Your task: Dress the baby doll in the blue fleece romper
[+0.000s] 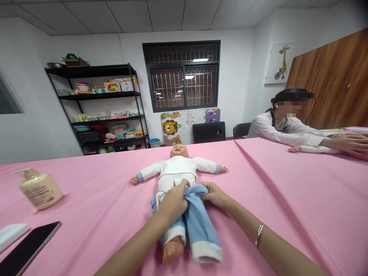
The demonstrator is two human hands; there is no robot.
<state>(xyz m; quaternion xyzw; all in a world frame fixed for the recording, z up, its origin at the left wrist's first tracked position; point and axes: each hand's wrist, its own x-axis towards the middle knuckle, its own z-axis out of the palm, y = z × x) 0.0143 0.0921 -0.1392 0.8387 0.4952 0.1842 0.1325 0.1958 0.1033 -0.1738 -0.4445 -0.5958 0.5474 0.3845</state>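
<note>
A baby doll (176, 165) in a white top with blue cuffs lies on its back, head away from me and arms spread. Light blue trousers (201, 222) with white cuffs cover its legs up to about the hips. One bare foot (173, 249) sticks out of the left trouser leg; no foot shows at the right cuff. My left hand (174, 201) is closed on the front of the waistband near the middle. With thumb and fingers, my right hand (214, 194) pinches the waistband at the right side. A bracelet circles my right wrist.
On the pink-covered table (94, 191) stand a pump bottle (40, 189) at left and a phone (30, 249) nearer me, beside a white object (11, 234). At right, a person (276, 122) wearing a headset reaches over another doll's arm (319, 148). Shelves (100, 96) stand behind.
</note>
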